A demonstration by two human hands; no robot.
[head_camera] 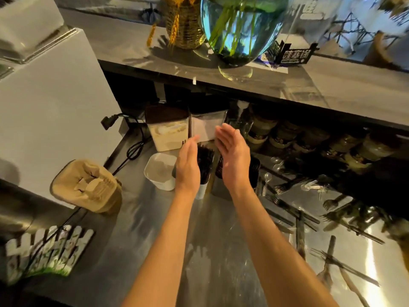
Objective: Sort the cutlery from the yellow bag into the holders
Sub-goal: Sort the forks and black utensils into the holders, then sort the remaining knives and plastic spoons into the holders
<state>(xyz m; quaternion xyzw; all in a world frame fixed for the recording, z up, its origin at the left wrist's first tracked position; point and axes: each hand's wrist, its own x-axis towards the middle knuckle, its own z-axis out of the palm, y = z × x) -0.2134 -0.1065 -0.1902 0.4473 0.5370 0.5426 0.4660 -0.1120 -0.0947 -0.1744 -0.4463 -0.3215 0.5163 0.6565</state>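
A white holder (pixel 159 171) stands just left of the left hand (pixel 188 165), which faces the right hand (pixel 232 158), both flat-fingered and holding nothing, bracketing a holder of dark cutlery (pixel 204 165), seemingly to square the handles. Loose forks and clear spoons (pixel 309 209) lie scattered right of the right hand, awaiting sorting. Beyond, a black sign (pixel 294 54) carries Chinese characters, too blurred to read.
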